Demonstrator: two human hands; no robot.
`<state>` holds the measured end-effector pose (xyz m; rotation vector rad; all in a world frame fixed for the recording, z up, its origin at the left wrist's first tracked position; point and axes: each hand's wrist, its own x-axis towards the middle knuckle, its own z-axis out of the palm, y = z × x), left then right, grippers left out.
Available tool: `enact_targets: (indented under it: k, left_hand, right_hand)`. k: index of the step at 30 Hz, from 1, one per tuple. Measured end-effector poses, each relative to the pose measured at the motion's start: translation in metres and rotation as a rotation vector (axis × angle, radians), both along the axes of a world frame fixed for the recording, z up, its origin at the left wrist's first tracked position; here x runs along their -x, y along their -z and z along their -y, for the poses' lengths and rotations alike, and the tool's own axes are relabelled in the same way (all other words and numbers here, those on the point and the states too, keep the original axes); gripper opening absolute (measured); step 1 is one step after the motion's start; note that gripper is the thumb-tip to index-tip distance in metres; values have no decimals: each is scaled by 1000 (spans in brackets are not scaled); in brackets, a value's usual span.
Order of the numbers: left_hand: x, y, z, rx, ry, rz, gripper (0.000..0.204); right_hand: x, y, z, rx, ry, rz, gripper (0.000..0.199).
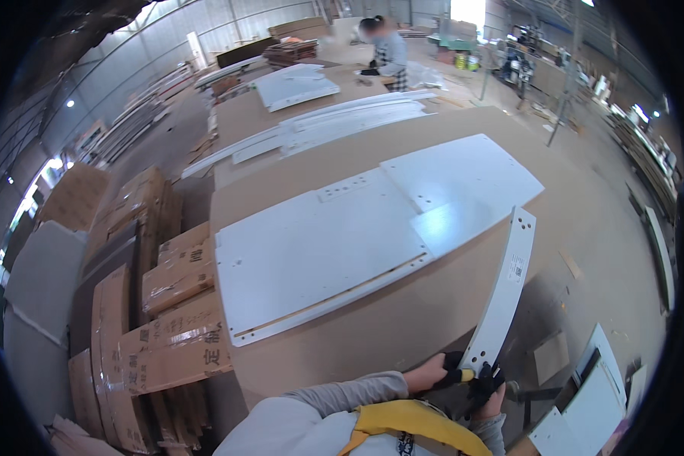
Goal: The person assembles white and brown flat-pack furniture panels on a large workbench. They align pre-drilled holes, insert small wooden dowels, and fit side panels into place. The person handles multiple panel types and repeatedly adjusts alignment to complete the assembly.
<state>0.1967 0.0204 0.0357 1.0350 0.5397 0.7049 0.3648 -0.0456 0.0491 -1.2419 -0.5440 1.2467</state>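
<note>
At the near edge of the brown worktable my left hand is closed on the yellow-and-black handle of a hand tool. My right hand grips the tool's black end, right below the lower end of a narrow white board strip. The strip has holes and a small label, and it leans up and away from my hands along the table's right side. Two large white panels lie flat on the table beyond, the near one with drilled holes and a raw edge.
Flattened cardboard boxes are stacked left of the table. Long white slats and more panels lie on farther tables, where another person stands working. White boards lean at the lower right on the dusty floor.
</note>
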Motion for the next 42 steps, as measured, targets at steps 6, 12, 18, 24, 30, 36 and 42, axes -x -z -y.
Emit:
enact_targets:
  k: [6,12,18,24,30,36,42]
  left_hand:
    - [-24,2,20,-1,71,-184,28]
    - [-72,14,34,29,159,-138,27]
    - [-94,10,38,-54,169,-201,29]
    - [-105,10,45,35,158,-281,29]
    - [-80,25,46,-11,-212,-234,28]
    - [51,11,4,-246,-762,-448,31]
    - [257,19,-42,-246,-1379,-792,40]
  right_hand:
    - [-58,9,25,19,140,-52,31]
    - [-105,18,48,40,173,-28,28]
    - [-144,21,52,28,267,-122,27]
    - [-167,47,64,-103,274,38,25]
    - [-152,19,51,-10,-80,210,22]
    - [-66,-2,-37,43,-363,7,19]
    - [69,-25,-149,-11,-608,-1,19]
